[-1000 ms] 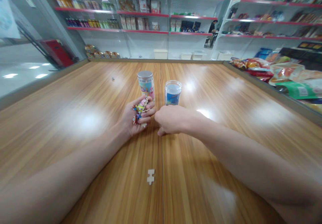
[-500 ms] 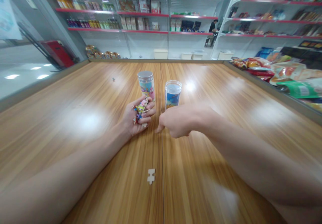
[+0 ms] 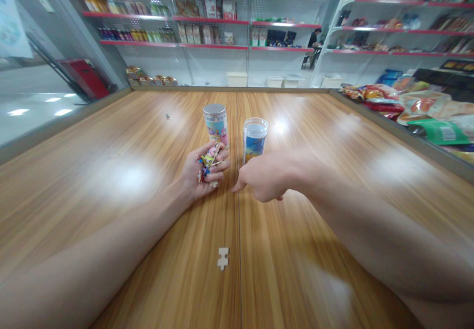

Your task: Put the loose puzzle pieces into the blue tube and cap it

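Observation:
My left hand [image 3: 192,173] is turned palm up, its fingers curled around a loose pile of colourful jigsaw puzzle pieces [image 3: 209,159]. Just behind it stands a printed canister [image 3: 217,127] with a silver lid on. To its right is a second canister [image 3: 255,139], clear-rimmed and lidless, its lower part covered by my right hand [image 3: 264,176]. That hand is back up with curled fingers, one finger pointing down toward the table; anything within them is hidden. A single puzzle piece [image 3: 222,258] lies plain side up nearer to me.
The wooden table [image 3: 111,240] has a raised dark edge. A tiny object [image 3: 168,116] lies at its far left. Packaged snacks [image 3: 418,107] are heaped beyond the right edge. Stocked shelves [image 3: 211,21] line the back, and a person [image 3: 314,45] is far off near them.
My right hand has shifted very slightly, about level with where it was. The left hand still holds the puzzle pieces, and the canisters stay put.

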Demonstrator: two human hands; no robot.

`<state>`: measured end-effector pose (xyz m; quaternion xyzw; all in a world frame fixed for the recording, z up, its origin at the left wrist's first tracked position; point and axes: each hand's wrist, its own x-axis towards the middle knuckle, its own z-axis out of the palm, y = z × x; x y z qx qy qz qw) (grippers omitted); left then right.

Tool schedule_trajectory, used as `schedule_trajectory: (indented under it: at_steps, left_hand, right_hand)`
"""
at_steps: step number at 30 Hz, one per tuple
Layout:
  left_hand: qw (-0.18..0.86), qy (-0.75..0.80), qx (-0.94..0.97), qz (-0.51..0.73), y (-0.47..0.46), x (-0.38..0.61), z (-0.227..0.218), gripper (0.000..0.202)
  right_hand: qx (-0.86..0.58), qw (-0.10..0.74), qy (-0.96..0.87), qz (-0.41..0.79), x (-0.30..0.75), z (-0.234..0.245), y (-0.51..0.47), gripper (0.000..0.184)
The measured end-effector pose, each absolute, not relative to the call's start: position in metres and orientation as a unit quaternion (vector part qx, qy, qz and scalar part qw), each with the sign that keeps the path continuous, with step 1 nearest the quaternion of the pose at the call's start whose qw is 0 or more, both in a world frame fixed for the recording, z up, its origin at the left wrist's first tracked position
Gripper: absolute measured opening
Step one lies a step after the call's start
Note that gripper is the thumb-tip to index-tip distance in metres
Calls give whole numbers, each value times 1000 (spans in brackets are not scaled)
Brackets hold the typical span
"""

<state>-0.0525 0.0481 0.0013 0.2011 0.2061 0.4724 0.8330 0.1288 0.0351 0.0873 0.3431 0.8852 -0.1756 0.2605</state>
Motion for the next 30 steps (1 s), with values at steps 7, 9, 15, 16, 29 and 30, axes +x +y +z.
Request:
schedule_trajectory:
  at_steps: [7,9,15,16,29,30]
  left_hand:
    - [834,206,203,471,48,-52,1,37]
    - [833,200,215,469,47,-52,1,38]
    - [832,200,223,467,48,-52,1,37]
    - [832,200,224,467,48,-52,1,36]
    - [839,183,232,457,50,-54,-4,31]
    - [839,182,231,457,50,-54,-4,31]
  right_hand:
    - [343,277,888,-133,127,90,32,56]
    - [331,261,898,-124,126,91,31,58]
    - [322,284,893,-137,124,90,27,52]
    - [323,290,891,-137,124,91,27,50]
    - [234,276,915,-181,141,100,-25,30]
    - [173,265,914,-253,147,101,-36,35]
